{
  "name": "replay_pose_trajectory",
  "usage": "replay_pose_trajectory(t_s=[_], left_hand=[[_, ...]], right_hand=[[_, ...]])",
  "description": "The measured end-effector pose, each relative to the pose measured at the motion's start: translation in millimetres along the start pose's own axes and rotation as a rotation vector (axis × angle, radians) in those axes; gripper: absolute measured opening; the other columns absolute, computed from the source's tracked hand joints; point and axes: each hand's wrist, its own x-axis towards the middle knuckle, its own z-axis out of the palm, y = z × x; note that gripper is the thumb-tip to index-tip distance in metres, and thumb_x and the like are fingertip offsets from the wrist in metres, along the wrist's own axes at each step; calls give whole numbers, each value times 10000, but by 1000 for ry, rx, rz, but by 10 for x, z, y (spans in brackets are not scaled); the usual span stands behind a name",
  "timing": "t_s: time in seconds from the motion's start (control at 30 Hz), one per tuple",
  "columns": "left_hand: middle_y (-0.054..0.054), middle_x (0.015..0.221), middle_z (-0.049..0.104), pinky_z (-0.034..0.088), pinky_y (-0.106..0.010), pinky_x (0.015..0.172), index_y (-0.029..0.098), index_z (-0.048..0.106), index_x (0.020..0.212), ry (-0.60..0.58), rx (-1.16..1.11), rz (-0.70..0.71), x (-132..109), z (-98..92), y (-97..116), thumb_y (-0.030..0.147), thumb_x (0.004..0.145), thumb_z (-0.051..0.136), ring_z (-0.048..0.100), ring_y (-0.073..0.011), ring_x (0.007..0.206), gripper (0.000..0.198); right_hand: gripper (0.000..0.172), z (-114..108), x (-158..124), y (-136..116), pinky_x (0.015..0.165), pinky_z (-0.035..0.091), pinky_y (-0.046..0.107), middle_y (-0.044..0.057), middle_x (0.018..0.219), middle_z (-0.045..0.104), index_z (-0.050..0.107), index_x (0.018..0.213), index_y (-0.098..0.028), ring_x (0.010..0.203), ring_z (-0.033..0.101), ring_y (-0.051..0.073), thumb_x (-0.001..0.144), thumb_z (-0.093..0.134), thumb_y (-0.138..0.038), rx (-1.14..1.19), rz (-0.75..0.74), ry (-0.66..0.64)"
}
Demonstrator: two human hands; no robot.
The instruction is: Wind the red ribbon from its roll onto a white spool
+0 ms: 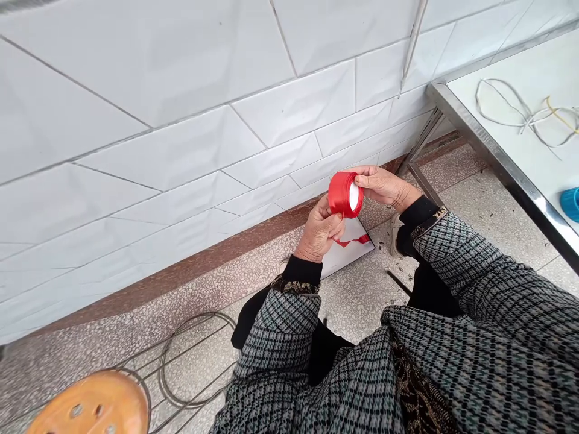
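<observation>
A roll of red ribbon (344,194) with a white core is held up in front of me over the floor. My right hand (382,185) grips the roll from the right side, fingers closed on its edge. My left hand (319,232) is closed under the roll, pinching the loose red ribbon end (355,240) that trails down from it. Below the hands a white sheet or board (344,253) lies on the speckled floor by the wall.
A white tiled wall (181,108) runs along the left. A steel-edged table (511,169) stands at the right with thin wires (520,111) and a blue object (572,204) on it. An orange stool seat (93,407) with a wire frame sits at the lower left.
</observation>
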Motion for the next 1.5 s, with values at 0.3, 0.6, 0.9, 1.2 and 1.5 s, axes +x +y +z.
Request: replay_pose_trajectory(t_s=[0.3, 0.6, 0.9, 1.2, 1.5], left_hand=[[157, 498, 378, 197, -184, 371, 244, 637, 894, 7, -29, 32, 27, 20, 19, 556, 689, 1094, 201, -22, 373, 590], [160, 520, 393, 184, -214, 378, 261, 692, 1008, 72, 2, 55, 74, -56, -14, 522, 698, 1092, 188, -30, 383, 569], [169, 535, 365, 179, -225, 384, 274, 713, 1121, 128, 58, 91, 107, -108, -41, 500, 753, 1051, 178, -31, 394, 548], [164, 548, 470, 256, -199, 381, 255, 732, 1145, 173, 109, 59, 103, -42, -6, 394, 726, 1013, 227, -28, 386, 523], [160, 585, 488, 267, -219, 386, 242, 711, 1186, 261, 174, 39, 101, 9, -73, 353, 762, 988, 258, -33, 399, 518]], right_hand=[[465, 45, 46, 86, 747, 621, 255, 36, 939, 860, 868, 976, -205, 844, 772, 189, 704, 1148, -458, 8, -72, 101], [364, 68, 19, -8, 868, 620, 241, 23, 1027, 817, 798, 1063, -232, 1038, 762, 186, 917, 1024, -478, -18, -159, 237], [210, 147, -5, 35, 808, 651, 281, 60, 1017, 835, 790, 1119, -195, 931, 758, 197, 965, 921, -254, -129, 100, 179], [254, 80, 22, 99, 737, 631, 235, 54, 1002, 865, 823, 1078, -194, 885, 772, 175, 884, 983, -227, -147, 174, 138], [150, 169, 29, 212, 642, 633, 221, 74, 916, 866, 827, 1042, -180, 760, 769, 164, 939, 925, -227, -13, 265, 192]])
